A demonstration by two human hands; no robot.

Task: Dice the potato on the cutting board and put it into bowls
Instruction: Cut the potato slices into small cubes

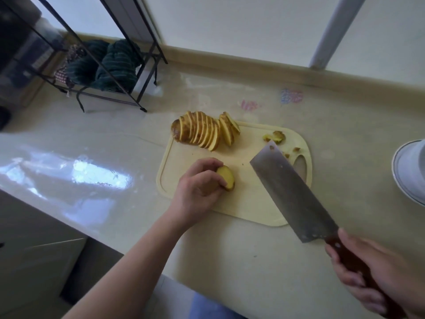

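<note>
Your left hand [197, 187] curls its grip around a small stack of potato slices [226, 178] near the front of the cutting board [250, 203] on the counter [230, 261], while the rest of the sliced potato [200, 131] fans out along the board's far edge. To the right, your right hand [377, 275] wraps tightly around the handle of the cleaver [292, 194], its blade angled over the board. A white bowl [411, 169] sits at the far right.

A glossy beige stone bench [230, 261] mirrors bright window light at left. White wall [230, 24] runs behind. Far left stands a black wire rack [138, 72] over dark green striped cloths [110, 65].
</note>
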